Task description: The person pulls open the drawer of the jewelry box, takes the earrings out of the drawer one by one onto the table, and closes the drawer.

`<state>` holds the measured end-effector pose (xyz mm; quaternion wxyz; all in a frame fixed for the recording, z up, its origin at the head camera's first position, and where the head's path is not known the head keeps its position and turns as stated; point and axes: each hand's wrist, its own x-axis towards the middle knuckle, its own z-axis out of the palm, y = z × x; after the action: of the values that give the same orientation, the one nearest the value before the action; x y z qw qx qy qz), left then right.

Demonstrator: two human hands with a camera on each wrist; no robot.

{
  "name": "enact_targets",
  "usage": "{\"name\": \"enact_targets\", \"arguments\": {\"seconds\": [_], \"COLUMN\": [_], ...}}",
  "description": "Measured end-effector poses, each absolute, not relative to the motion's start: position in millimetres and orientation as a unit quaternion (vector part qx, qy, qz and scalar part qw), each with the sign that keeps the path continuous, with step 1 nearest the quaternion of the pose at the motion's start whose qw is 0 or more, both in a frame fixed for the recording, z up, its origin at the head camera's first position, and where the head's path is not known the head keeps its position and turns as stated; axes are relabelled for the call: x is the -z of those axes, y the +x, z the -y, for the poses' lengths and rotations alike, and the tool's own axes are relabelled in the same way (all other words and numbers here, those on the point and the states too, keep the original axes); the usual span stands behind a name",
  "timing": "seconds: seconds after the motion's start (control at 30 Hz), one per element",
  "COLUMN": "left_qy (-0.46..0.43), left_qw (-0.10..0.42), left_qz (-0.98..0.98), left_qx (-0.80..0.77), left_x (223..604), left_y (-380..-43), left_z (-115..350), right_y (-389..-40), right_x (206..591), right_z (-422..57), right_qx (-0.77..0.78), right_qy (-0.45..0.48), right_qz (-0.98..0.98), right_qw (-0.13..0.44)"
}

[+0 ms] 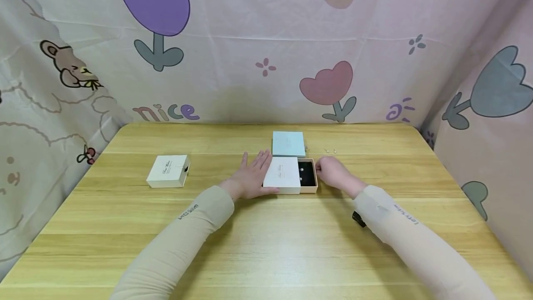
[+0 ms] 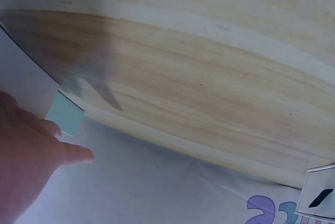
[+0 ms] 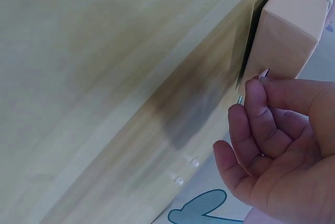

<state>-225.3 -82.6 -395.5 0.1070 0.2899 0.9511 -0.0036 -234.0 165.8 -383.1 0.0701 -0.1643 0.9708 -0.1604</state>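
A white sliding jewelry box lies on the table, its pale pink drawer partly out on the right side. A black pad inside the drawer carries small pearl-like earrings. My left hand rests against the left end of the box sleeve with its fingers extended. At the drawer's right end is my right hand. In the right wrist view, its thumb and index finger pinch a small pull tab on the drawer's end face, while the other fingers curl loosely.
Directly behind the open box lies a light blue box. Two tiny earrings lie on the table to its right. Another white box with a dark tab sits at the left. A small black item shows beside the right sleeve.
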Motion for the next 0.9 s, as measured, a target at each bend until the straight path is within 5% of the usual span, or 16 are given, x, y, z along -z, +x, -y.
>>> {"name": "enact_targets", "arguments": {"seconds": [0.9], "left_qy": [0.288], "left_qw": [0.111], "left_qz": [-0.951], "left_qx": [0.008], "left_x": [398.9], "left_y": [-228.6], "left_z": [82.4], "right_y": [-231.9], "right_x": [381.5], "right_z": [-186.5], "right_qx": [0.157], "right_qy": [-0.167], "right_qz": [-0.970], "right_qw": [0.079]}}
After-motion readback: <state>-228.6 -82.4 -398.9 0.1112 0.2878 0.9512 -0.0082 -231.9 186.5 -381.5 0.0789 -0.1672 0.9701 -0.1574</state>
